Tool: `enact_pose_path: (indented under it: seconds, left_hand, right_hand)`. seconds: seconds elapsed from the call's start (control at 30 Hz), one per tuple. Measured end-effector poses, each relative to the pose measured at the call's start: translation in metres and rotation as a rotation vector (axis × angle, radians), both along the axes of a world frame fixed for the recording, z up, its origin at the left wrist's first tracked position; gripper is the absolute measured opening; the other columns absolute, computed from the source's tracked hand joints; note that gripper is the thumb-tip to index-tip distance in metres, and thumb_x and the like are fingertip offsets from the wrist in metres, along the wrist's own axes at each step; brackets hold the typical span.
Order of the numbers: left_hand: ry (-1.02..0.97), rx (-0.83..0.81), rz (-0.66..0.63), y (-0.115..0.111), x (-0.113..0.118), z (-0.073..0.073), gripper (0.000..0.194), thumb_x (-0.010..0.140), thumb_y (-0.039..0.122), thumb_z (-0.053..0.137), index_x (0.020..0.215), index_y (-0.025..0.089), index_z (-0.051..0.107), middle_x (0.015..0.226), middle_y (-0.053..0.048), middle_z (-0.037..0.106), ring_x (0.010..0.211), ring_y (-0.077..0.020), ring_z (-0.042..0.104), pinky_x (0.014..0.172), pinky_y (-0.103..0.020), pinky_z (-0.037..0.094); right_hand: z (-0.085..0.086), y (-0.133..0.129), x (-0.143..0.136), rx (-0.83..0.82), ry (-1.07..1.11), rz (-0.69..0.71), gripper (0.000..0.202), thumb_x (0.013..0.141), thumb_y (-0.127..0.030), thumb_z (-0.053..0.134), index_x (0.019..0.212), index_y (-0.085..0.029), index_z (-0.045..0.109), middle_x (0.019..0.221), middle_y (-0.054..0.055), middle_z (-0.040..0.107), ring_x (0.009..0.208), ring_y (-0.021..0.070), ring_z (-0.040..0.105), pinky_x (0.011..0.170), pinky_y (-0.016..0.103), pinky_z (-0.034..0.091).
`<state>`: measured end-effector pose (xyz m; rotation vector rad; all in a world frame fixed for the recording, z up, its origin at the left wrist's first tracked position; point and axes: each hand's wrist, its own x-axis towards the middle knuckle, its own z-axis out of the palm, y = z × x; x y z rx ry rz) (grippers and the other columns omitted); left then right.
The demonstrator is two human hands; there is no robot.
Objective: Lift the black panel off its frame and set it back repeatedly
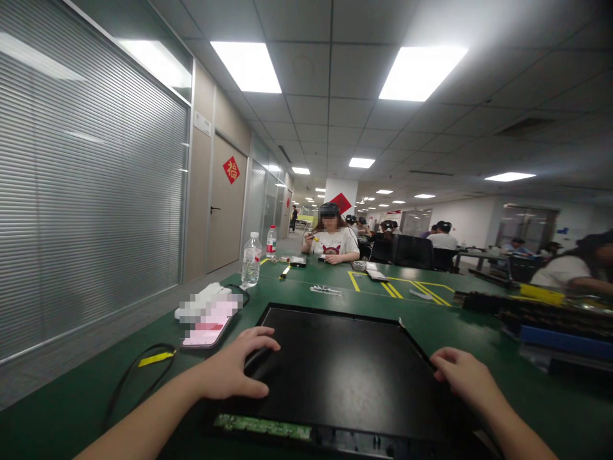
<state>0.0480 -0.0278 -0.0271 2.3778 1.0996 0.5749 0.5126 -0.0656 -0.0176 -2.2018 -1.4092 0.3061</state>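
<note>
A black LCD screen [345,370] in a dark frame lies on the green table in front of me. A green circuit board [263,426] shows along its near left edge. My left hand [239,367] rests at the screen's left side, thumb and fingers spread apart over the edge. At the opposite side, my right hand [460,370] has its fingers curled and pinched on the frame's right edge; the fingertips are partly hidden.
Left of the screen are a phone [205,329], a black cable [115,383] with a yellow tag and a water bottle [251,259]. Across the green table [297,300] sits a person [338,239] holding a tool. Dark parts [550,319] are piled at right.
</note>
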Motion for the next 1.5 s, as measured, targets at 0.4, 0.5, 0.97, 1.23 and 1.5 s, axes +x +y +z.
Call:
enact_pose_path:
  seconds: [0.4,0.5,0.97,1.23,1.5]
  left_hand:
    - [0.065,-0.084,-0.165,-0.004,-0.005,0.012,0.072,0.053,0.040,0.074,0.120,0.035,0.047,0.140,0.000,0.035,0.126,-0.0271,0.034,0.106,-0.041,0.021]
    - [0.068,-0.082,-0.185,-0.003,-0.005,0.013,0.073,0.052,0.039,0.074,0.120,0.034,0.047,0.139,0.000,0.036,0.125,-0.0266,0.035,0.106,-0.040,0.022]
    - [0.023,-0.115,-0.191,-0.001,-0.003,0.012,0.071,0.051,0.039,0.074,0.117,0.031,0.050,0.134,0.000,0.044,0.120,-0.0256,0.041,0.104,-0.035,0.027]
    - [0.020,-0.086,-0.199,-0.004,-0.003,0.013,0.068,0.051,0.040,0.074,0.115,0.031,0.051,0.132,0.001,0.045,0.119,-0.0258,0.043,0.103,-0.034,0.029]
    - [0.029,-0.082,-0.220,-0.003,-0.003,0.012,0.070,0.052,0.039,0.074,0.117,0.032,0.049,0.134,-0.001,0.043,0.120,-0.0255,0.041,0.103,-0.036,0.028]
  right_hand:
    - [-0.002,0.000,0.002,0.000,-0.009,0.001,0.030,0.071,-0.039,0.042,0.079,-0.021,0.064,0.065,0.003,0.068,0.060,0.0176,0.061,0.056,0.026,0.041]
    - [-0.003,0.002,0.002,0.013,0.003,0.000,0.029,0.071,-0.039,0.043,0.079,-0.021,0.065,0.064,0.003,0.068,0.059,0.0173,0.061,0.055,0.026,0.041]
    - [-0.003,0.005,0.005,0.003,0.024,0.014,0.031,0.073,-0.040,0.041,0.079,-0.021,0.064,0.064,0.003,0.068,0.056,0.0166,0.060,0.052,0.025,0.041]
    - [-0.002,0.003,0.003,0.010,0.008,0.015,0.030,0.071,-0.039,0.042,0.079,-0.021,0.065,0.064,0.003,0.069,0.057,0.0172,0.061,0.054,0.026,0.041]
    - [-0.002,0.004,0.004,0.006,0.010,0.020,0.030,0.072,-0.039,0.042,0.078,-0.020,0.064,0.064,0.003,0.068,0.057,0.0171,0.061,0.052,0.025,0.041]
